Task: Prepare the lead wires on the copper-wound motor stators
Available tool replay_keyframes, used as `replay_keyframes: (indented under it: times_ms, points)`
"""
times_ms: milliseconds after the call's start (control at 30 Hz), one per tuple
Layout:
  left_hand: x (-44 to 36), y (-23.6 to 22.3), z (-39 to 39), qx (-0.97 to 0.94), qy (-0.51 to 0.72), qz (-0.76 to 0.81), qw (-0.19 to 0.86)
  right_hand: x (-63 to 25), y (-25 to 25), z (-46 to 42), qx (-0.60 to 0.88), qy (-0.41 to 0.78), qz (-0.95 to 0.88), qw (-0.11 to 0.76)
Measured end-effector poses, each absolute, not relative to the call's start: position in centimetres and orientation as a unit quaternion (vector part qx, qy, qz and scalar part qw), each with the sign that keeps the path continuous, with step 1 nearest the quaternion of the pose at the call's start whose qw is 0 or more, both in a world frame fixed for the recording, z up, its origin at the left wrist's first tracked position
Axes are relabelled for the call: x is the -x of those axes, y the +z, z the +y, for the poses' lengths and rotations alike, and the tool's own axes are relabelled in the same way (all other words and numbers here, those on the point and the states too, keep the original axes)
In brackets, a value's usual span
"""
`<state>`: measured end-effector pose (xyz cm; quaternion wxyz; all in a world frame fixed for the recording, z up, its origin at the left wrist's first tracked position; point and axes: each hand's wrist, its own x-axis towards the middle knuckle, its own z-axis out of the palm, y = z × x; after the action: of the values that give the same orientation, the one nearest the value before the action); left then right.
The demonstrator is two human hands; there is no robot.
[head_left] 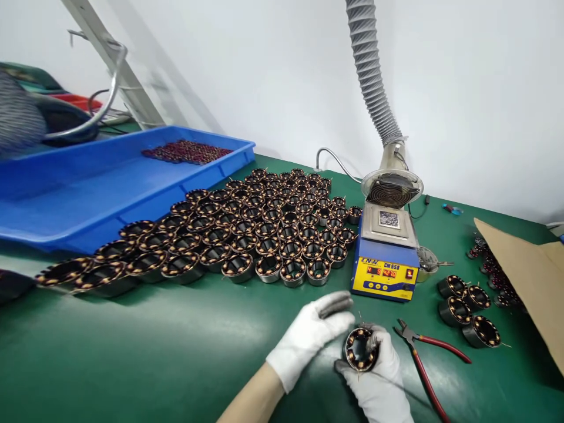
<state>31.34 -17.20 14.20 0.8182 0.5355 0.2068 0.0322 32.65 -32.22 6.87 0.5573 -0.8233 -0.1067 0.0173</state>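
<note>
Head view.
- Wound ring (352, 356), one: in the grip of the right hand (379, 376), gloved, clamped on it with the thumb at the near-left side and the fingers at the right rim. Short drum, no marked long axis; open end turned up toward the camera.
- Left hand (311, 335), gloved: fingers extended, nothing gripped; just beside the ring, on its left. Contact with the ring: cannot tell.
- Governing relation: the yellow-and-blue heating unit (383, 276), display lit, stands directly beyond the grip, slightly right; its metal top and square well sit farther back. The left fingertips are nearer its front corner than the ring is.
- Pliers (410, 337), red-handled: right of the grip, jaws parted, pointing away.
- Ring group of four (456, 311): farther right, beyond the pliers.
- Ring array (268, 264), many: left of the grip and beyond, in packed rows.
- Blue tray (79, 188): far left, past the array.
- Cardboard sheet (524, 264): far right.

Hidden or unclear: the held ring's right side and underside, behind glove and fingers; a thin wire at its far rim, hard to make out; dark line across the right wrist, cord or shadow uncertain; right forearm cut off below; small parts partly covered by the cardboard; left edge blurred.
</note>
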Motion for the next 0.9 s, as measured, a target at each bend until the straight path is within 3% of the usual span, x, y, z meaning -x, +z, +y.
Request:
replay_keyframes:
  times_ms: [67, 467, 733, 900]
  points:
    - [-31.5, 14.0, -17.7, -0.569, -0.02, 0.214, 0.794, -32.6, 6.9, -32.2, 0.826, 0.019, -0.108, 0.553]
    - [-31.8, 13.0, -19.5, -0.591, 0.029, 0.239, 0.77, -32.6, 7.7, -32.2, 0.834, 0.041, -0.132, 0.534]
    - [-31.5, 13.4, -19.4, -0.654, 0.029, 0.214, 0.725, -32.9, 7.6, -32.2, 0.844, -0.019, -0.2, 0.497]
    - [-32.3, 13.4, -19.9, -0.57, 0.015, 0.23, 0.788, -32.8, 7.9, -32.1, 0.847, -0.054, -0.225, 0.479]
